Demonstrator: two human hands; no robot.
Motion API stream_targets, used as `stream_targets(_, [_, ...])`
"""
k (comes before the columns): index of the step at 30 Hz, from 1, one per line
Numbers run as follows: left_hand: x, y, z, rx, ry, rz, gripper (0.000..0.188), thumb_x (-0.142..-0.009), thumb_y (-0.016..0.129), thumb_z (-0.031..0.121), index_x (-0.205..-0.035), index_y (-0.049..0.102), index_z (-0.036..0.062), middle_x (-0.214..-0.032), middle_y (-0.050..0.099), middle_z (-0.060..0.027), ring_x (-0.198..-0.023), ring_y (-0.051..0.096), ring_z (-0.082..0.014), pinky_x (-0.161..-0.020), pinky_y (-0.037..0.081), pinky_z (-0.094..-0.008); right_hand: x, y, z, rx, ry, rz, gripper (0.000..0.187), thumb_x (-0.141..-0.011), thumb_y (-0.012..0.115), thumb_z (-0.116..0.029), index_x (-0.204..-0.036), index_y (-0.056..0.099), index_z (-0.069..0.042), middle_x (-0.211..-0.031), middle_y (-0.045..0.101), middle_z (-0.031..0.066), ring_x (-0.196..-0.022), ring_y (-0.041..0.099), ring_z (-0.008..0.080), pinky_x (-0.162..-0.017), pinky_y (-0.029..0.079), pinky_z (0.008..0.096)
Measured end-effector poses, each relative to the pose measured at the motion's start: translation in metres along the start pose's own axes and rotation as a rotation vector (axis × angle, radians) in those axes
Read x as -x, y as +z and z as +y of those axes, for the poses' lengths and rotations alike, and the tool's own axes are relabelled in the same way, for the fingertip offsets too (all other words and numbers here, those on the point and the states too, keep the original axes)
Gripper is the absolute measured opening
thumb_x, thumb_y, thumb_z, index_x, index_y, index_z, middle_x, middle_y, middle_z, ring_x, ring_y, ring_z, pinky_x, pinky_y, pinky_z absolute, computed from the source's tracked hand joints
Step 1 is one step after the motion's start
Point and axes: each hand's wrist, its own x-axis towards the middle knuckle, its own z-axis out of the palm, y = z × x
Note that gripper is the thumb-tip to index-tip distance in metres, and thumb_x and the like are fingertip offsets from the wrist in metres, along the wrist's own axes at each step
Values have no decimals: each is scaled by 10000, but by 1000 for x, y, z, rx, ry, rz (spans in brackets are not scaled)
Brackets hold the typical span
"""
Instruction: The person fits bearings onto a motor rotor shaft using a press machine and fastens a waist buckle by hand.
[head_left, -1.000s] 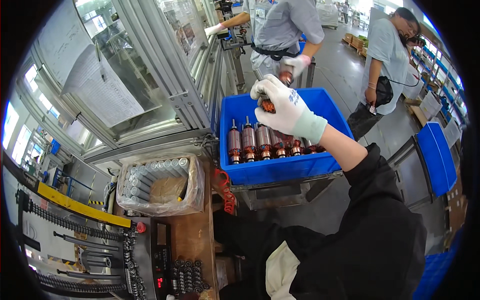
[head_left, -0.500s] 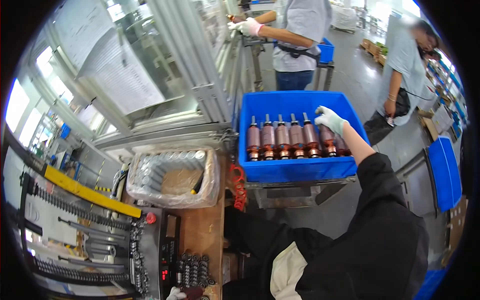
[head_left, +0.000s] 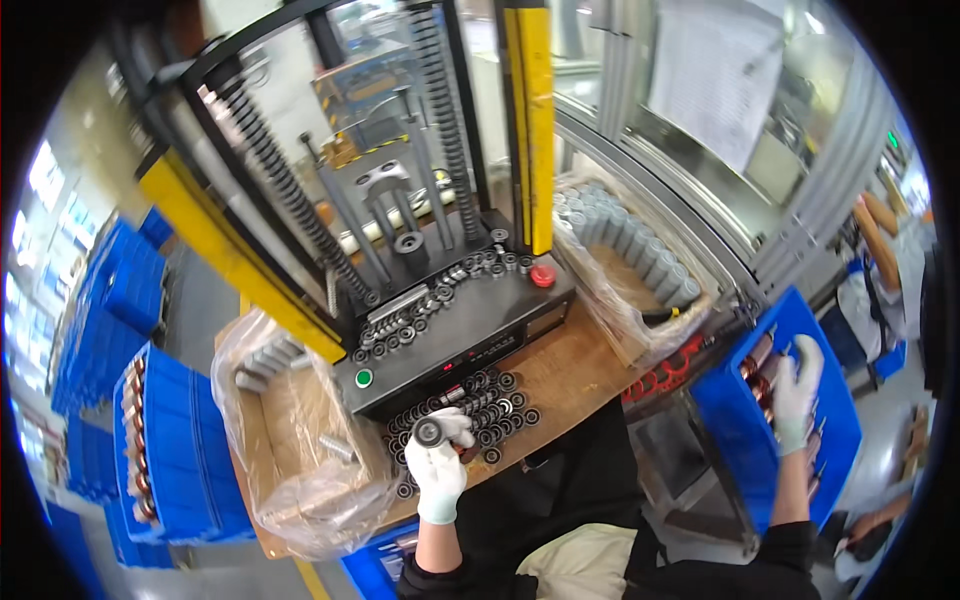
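Observation:
My left hand (head_left: 437,478), in a white glove, is closed around a motor armature at the near edge of the bench. A dark round bearing-like end (head_left: 429,432) points up from the grip, and a bit of its reddish-brown body shows beside the fingers. Loose bearings (head_left: 500,425) lie in rows right by this hand. Over to the right, my gloved right hand (head_left: 797,395) is inside a blue bin (head_left: 720,405), over the armatures (head_left: 760,385) with copper-coloured parts. Its fingers look stretched, with the thumb apart, and I see nothing held in them.
A black press (head_left: 460,350) with yellow side guards stands behind the bearings, carrying a red button (head_left: 542,276) and a green one (head_left: 364,378). Plastic-lined boxes of grey cylinders flank it (head_left: 690,325), (head_left: 235,400). Blue crates (head_left: 190,450) stand far left. Other people are at right.
The view has swung left, bringing the press and bench to the middle. My left hand with the armature now shows fully by the bearings. My right hand is still at the blue bin.

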Motion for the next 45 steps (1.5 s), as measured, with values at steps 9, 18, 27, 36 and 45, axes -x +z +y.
stream_targets(9, [5,6,-5,-117,33,-39,372,-1040,436,284,-981,655,-11,-766,666,-47,-655,617,-109,-621,497,-260,-14,215,-347,-468,-618,-546,332,-889,643,-212,-1208,625,-121,-1084,668,138,-992,652,343,-849,531,426])
stream_targets(18, [9,-3,-12,-76,85,-32,311,-1037,436,207,-969,637,-21,-820,669,-56,-668,625,-114,-639,518,-272,-10,304,-362,-391,-570,-687,273,-922,588,-280,-1155,607,-139,-1128,642,115,-1070,615,319,-907,497,441])
stream_targets(27, [3,1,-6,-135,162,-81,247,-969,437,130,-956,647,-1,-794,642,-71,-651,647,-161,-636,525,-303,-57,322,-435,-180,-671,-708,326,-913,534,-164,-1222,619,-107,-1277,631,129,-1137,612,293,-953,490,425])
stream_targets(36, [10,-5,-16,-35,71,3,465,-1057,421,377,-945,646,-14,-856,677,-109,-656,618,-136,-652,510,-288,5,233,-381,-342,-799,-832,214,-884,575,-202,-1065,675,-148,-1049,705,91,-951,674,274,-840,520,434])
stream_targets(45, [-8,18,2,27,40,290,568,-1064,331,487,-823,534,15,-674,590,-99,-699,607,-214,-720,514,-368,94,257,-204,-522,-664,-850,303,-836,641,-209,-1129,665,-140,-1358,556,98,-1204,536,338,-1020,441,474])
